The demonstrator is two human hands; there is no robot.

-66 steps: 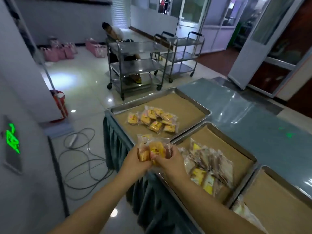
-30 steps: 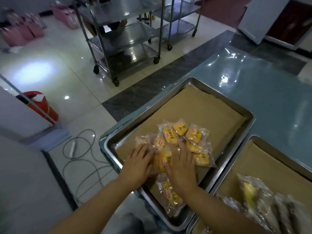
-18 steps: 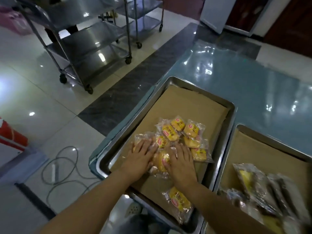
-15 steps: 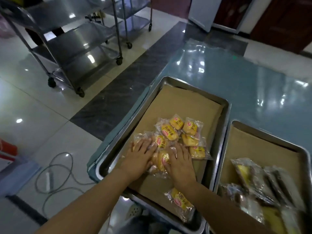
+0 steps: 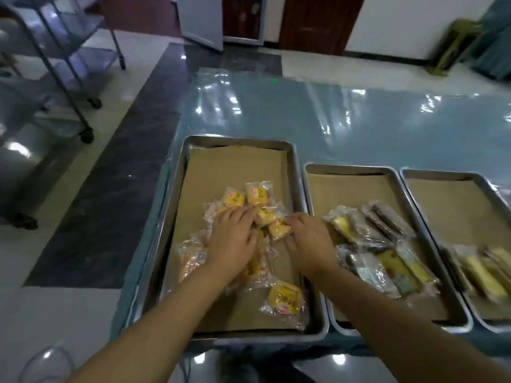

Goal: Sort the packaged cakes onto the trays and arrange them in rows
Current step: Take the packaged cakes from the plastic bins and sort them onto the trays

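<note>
Yellow cakes point(image 5: 257, 196), slick under my flat left hand point(image 5: 235, 239) and right hand point(image 5: 309, 240), may skid toward the tray's point(image 5: 237, 139) near edge.

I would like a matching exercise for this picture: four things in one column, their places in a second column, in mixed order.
1 left hand
2 lone yellow cake
3 dark cakes
4 steel trolley

A in the middle tray
B on the floor, left
C on the pile of yellow cakes
D near end of the left tray

Pairs: 1-C, 2-D, 3-A, 4-B
</note>
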